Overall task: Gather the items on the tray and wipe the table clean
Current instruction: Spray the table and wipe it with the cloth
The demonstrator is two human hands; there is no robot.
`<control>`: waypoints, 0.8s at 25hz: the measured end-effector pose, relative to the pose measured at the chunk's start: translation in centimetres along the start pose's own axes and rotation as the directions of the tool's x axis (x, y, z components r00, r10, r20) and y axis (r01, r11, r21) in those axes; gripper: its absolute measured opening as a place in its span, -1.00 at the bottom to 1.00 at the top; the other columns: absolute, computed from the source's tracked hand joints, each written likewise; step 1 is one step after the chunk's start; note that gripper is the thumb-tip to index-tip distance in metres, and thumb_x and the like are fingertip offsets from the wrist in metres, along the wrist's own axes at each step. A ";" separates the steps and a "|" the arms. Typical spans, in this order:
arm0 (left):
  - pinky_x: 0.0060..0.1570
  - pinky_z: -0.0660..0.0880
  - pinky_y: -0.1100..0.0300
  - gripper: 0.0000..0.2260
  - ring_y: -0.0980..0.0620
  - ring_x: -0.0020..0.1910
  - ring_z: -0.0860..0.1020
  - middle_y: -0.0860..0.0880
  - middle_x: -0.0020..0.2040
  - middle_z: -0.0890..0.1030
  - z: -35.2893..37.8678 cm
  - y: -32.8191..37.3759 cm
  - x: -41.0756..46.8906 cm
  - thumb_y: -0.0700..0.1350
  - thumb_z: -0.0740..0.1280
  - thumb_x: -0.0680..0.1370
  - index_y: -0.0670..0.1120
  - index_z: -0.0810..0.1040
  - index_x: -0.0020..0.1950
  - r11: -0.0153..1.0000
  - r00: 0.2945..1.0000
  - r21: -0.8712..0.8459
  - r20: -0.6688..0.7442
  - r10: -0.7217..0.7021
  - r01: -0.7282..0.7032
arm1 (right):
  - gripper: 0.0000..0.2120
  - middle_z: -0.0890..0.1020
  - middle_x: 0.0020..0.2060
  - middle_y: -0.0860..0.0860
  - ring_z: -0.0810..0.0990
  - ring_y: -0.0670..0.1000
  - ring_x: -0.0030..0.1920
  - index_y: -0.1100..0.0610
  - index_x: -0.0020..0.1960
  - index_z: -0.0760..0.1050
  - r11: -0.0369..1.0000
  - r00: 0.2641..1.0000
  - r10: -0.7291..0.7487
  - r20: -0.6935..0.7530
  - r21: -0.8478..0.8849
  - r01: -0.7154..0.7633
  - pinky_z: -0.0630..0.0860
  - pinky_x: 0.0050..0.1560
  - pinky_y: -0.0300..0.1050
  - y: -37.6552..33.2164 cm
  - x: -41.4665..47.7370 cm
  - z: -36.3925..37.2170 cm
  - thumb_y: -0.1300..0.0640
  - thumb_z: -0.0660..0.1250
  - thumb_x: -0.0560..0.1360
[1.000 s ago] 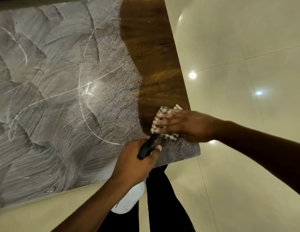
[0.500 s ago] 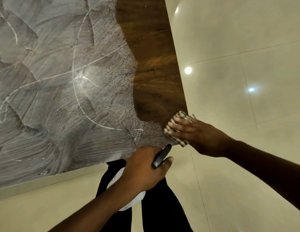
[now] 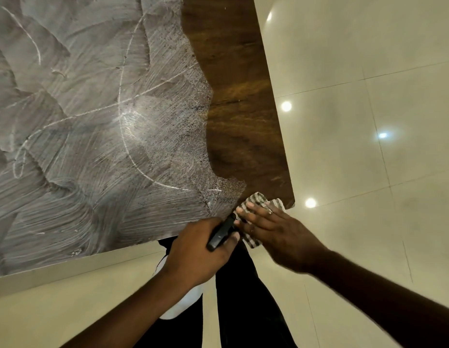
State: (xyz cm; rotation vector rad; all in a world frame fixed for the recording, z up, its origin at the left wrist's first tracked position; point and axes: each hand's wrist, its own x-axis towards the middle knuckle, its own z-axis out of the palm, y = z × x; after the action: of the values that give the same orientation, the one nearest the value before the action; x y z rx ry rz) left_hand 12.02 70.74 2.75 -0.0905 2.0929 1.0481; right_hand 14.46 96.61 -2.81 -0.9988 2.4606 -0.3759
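A dark wooden table (image 3: 233, 71) fills the upper left, most of its top smeared with whitish cleaning foam (image 3: 80, 121); a bare brown strip runs along its right side. My right hand (image 3: 273, 229) presses a checked cloth (image 3: 258, 200) flat onto the table's near right corner, fingers straight. My left hand (image 3: 198, 249) grips the black trigger head of a spray bottle (image 3: 222, 233), held just off the near table edge. The bottle's white body (image 3: 175, 305) hangs below the hand, mostly hidden by my arm.
A glossy cream tiled floor (image 3: 356, 96) surrounds the table and reflects ceiling lights. My dark trousers (image 3: 243, 297) show below the table edge. No tray or other items are in view.
My right hand slid the cloth from the foamy patch toward the near right corner, leaving more bare wood there. My left hand with the spray bottle drew back off the table edge.
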 end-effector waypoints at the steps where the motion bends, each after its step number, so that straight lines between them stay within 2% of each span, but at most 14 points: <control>1: -0.23 0.65 -0.21 -0.69 -0.12 -0.38 0.65 -0.02 -0.35 0.62 -0.4 -0.3 0.1 0.28 0.34 0.50 0.06 0.51 -0.21 1.000 1.000 -0.021 -0.009 -0.012 0.012 | -0.30 0.16 0.72 -0.08 0.03 0.02 0.74 -0.10 0.73 0.13 0.999 0.999 -0.039 0.037 -0.001 0.039 0.18 0.68 0.20 1.4 0.5 -0.8 0.20 0.24 0.65; 2: -0.24 0.65 -0.24 -0.69 -0.15 -0.40 0.65 -0.04 -0.37 0.62 -0.8 -0.6 0.2 0.26 0.36 0.51 0.04 0.52 -0.21 0.999 0.999 -0.040 -0.022 -0.024 0.023 | -0.31 0.13 0.73 -0.10 0.01 0.00 0.74 -0.12 0.73 0.12 1.000 0.998 -0.018 0.055 0.007 0.017 0.16 0.69 0.20 2.7 1.2 -1.5 0.18 0.23 0.66; 4: -0.23 0.65 -0.24 -0.69 -0.18 -0.42 0.65 -0.08 -0.42 0.59 -1.7 -1.0 0.5 0.20 0.42 0.55 0.03 0.52 -0.24 0.997 0.997 -0.067 -0.057 -0.048 0.045 | -0.33 0.09 0.74 -0.11 -0.04 -0.01 0.75 -0.11 0.74 0.10 0.980 0.981 0.188 -0.053 0.078 -0.183 0.15 0.69 0.24 4.2 3.2 -2.8 0.11 0.16 0.65; 6: -0.23 0.65 -0.25 -0.68 -0.21 -0.43 0.64 -0.15 -0.42 0.57 -2.4 -1.3 0.6 0.15 0.46 0.59 -0.01 0.53 -0.23 0.992 0.993 -0.105 -0.096 -0.074 0.064 | -0.32 0.10 0.74 -0.07 -0.05 0.03 0.75 -0.08 0.74 0.11 0.868 0.861 0.477 -0.177 0.251 -0.429 0.15 0.67 0.30 2.3 6.0 -2.7 0.10 0.13 0.63; 7: -0.24 0.64 -0.26 -0.66 -0.23 -0.43 0.63 -0.20 -0.40 0.57 -2.6 -1.5 0.7 0.16 0.46 0.59 -0.04 0.51 -0.22 0.990 0.991 -0.121 -0.110 -0.082 0.069 | -0.31 0.11 0.74 -0.05 -0.05 0.05 0.75 -0.06 0.73 0.14 0.810 0.798 0.566 -0.208 0.320 -0.491 0.14 0.67 0.31 0.2 7.4 -2.0 0.13 0.13 0.62; 8: -0.25 0.64 -0.27 -0.65 -0.25 -0.43 0.62 -0.22 -0.38 0.57 -2.8 -1.7 0.6 0.17 0.45 0.57 -0.06 0.51 -0.21 0.988 0.989 -0.134 -0.118 -0.092 0.076 | -0.31 0.15 0.73 -0.02 -0.05 0.05 0.75 -0.04 0.72 0.18 0.803 0.787 0.575 -0.221 0.338 -0.492 0.13 0.67 0.31 -2.3 8.4 -1.1 0.16 0.16 0.60; 9: -0.27 0.64 -0.27 -0.65 -0.24 -0.43 0.62 -0.21 -0.39 0.58 -3.0 -1.9 0.4 0.18 0.44 0.55 -0.08 0.52 -0.20 0.987 0.987 -0.139 -0.125 -0.102 0.084 | -0.32 0.22 0.71 0.00 -0.05 0.05 0.75 -0.01 0.69 0.27 0.856 0.835 0.497 -0.236 0.293 -0.426 0.13 0.68 0.31 -4.6 8.7 0.1 0.18 0.18 0.57; 11: -0.29 0.66 -0.24 -0.66 -0.16 -0.46 0.64 -0.14 -0.41 0.63 -3.4 -2.4 0.1 0.17 0.46 0.56 -0.08 0.59 -0.20 0.984 0.981 -0.143 -0.147 -0.125 0.104 | -0.41 0.42 0.62 0.04 0.00 0.02 0.72 0.02 0.56 0.48 0.989 0.970 0.133 -0.205 0.092 -0.117 0.18 0.68 0.23 -7.2 8.0 2.0 0.14 0.23 0.52; 13: -0.31 0.68 -0.22 -0.68 -0.09 -0.48 0.66 -0.12 -0.39 0.66 -4.1 -2.9 -0.4 0.15 0.47 0.58 -0.07 0.62 -0.20 0.975 0.973 -0.189 -0.171 -0.152 0.119 | -0.43 0.47 0.58 0.01 0.13 0.04 0.71 -0.01 0.54 0.49 0.983 0.980 -0.184 -0.076 0.004 0.185 0.24 0.66 0.19 -5.5 7.6 1.2 0.12 0.29 0.52; 14: -0.32 0.68 -0.23 -0.68 -0.09 -0.48 0.66 -0.14 -0.38 0.66 -4.4 -3.2 -0.6 0.15 0.47 0.58 -0.07 0.61 -0.20 0.968 0.972 -0.222 -0.176 -0.155 0.115 | -0.40 0.43 0.61 -0.01 0.16 0.05 0.71 -0.04 0.59 0.41 0.972 0.972 -0.236 -0.023 -0.009 0.235 0.24 0.67 0.18 -3.6 7.8 0.2 0.11 0.30 0.54; 15: -0.34 0.67 -0.24 -0.68 -0.11 -0.47 0.67 -0.16 -0.38 0.66 -4.8 -3.6 -0.7 0.16 0.46 0.57 -0.06 0.60 -0.20 0.962 0.973 -0.251 -0.172 -0.154 0.107 | -0.35 0.34 0.66 -0.03 0.15 0.04 0.72 -0.08 0.64 0.32 0.977 0.978 -0.210 -0.002 -0.027 0.210 0.21 0.68 0.17 -1.6 8.6 -0.9 0.10 0.27 0.55; 17: -0.35 0.67 -0.27 -0.70 -0.18 -0.44 0.69 -0.21 -0.34 0.66 -5.8 -4.2 -0.7 0.15 0.46 0.58 -0.06 0.62 -0.17 0.946 0.974 -0.310 -0.167 -0.156 0.098 | -0.31 0.22 0.71 -0.05 0.10 0.04 0.73 -0.11 0.71 0.21 0.999 0.997 0.041 -0.059 0.014 -0.040 0.17 0.69 0.20 2.1 11.2 -3.3 0.11 0.21 0.58; 18: -0.36 0.67 -0.29 -0.72 -0.22 -0.42 0.69 -0.24 -0.32 0.67 -6.2 -4.3 -0.6 0.13 0.48 0.60 -0.05 0.64 -0.15 0.936 0.970 -0.337 -0.178 -0.168 0.100 | -0.31 0.22 0.71 -0.02 0.11 0.06 0.73 -0.10 0.71 0.21 0.976 0.966 0.213 -0.144 0.077 -0.204 0.20 0.68 0.25 3.7 12.6 -4.5 0.11 0.17 0.58; 20: -0.35 0.66 -0.29 -0.77 -0.29 -0.39 0.68 -0.19 -0.37 0.63 -7.1 -4.3 -0.3 0.06 0.50 0.62 -0.02 0.65 -0.16 0.924 0.959 -0.366 -0.204 -0.195 0.110 | -0.32 0.21 0.71 0.01 0.10 0.10 0.73 -0.05 0.71 0.21 0.855 0.816 0.515 -0.264 0.218 -0.470 0.19 0.67 0.26 4.1 15.8 -6.0 0.06 0.11 0.58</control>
State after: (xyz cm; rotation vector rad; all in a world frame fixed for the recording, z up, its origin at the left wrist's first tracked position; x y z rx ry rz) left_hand 9.55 62.83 2.68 -0.5759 2.0410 1.3581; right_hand -1.02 88.78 -4.17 -0.2172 2.8053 -0.5555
